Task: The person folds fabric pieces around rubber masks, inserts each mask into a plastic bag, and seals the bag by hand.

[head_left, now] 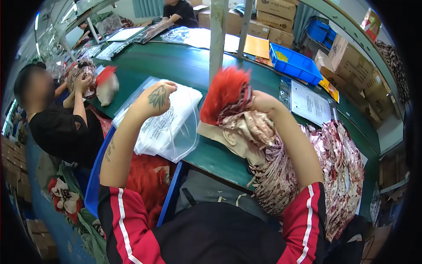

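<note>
My left hand hovers over a stack of clear plastic bags with white printed sheets; its fingers are curled, and whether they pinch anything is too small to tell. On the right, my right hand grips a mask with bright red hair, a pale face part and an ear. The mask hangs above the green table. Below and right of it lies a pile of pink and dark-red streaked, wrinkled pieces, partly behind my right forearm.
A blue bin with red-haired pieces stands at the near edge. A co-worker handles similar masks at the left. A metal post rises beyond the mask. Farther back are a blue tray and cartons.
</note>
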### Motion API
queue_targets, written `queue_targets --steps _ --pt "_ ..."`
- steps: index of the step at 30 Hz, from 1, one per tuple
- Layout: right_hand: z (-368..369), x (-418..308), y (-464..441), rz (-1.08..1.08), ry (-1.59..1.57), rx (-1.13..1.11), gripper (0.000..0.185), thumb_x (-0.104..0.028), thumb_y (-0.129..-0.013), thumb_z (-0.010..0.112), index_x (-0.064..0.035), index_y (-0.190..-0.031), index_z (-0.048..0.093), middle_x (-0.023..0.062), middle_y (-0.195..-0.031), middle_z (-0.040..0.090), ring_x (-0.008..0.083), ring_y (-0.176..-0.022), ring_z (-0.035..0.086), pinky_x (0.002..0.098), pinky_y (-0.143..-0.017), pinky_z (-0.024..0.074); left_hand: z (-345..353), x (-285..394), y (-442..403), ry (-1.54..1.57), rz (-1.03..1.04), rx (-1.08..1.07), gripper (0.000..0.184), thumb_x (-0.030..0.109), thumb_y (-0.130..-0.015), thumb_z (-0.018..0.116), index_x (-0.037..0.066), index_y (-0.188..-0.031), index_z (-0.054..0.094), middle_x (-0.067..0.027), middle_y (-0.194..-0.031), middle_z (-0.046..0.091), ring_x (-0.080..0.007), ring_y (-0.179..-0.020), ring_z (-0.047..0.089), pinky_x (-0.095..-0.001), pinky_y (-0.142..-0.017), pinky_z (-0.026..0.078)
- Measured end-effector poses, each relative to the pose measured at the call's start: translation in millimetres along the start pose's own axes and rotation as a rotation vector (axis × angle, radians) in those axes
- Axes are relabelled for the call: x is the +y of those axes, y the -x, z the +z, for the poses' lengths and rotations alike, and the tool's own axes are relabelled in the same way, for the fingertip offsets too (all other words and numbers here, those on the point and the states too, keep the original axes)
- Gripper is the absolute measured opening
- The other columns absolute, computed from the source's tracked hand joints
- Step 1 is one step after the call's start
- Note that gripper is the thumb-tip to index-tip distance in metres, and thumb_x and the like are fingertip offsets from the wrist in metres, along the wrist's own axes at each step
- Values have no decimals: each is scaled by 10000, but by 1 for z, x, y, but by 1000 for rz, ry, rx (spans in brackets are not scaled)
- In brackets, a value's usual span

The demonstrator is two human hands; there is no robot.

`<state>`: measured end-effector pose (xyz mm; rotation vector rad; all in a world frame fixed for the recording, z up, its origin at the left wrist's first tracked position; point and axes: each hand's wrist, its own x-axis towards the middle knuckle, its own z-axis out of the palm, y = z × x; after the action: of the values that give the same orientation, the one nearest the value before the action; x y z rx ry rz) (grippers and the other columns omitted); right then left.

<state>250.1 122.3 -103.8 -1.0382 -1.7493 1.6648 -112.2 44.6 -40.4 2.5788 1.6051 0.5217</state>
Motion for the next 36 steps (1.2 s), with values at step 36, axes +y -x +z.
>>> queue_targets --steps 36 --pt "71 -12 -15 -229 -344 93 418 -21 -859 682 -6 -1270 607 143 -1058 710 223 -944 704 295 -781 603 76 163 54 -88 202 731 390 60 -783 678 -38 -1159 655 -141 -1235 581 -233 -745 575 -337 -694 500"
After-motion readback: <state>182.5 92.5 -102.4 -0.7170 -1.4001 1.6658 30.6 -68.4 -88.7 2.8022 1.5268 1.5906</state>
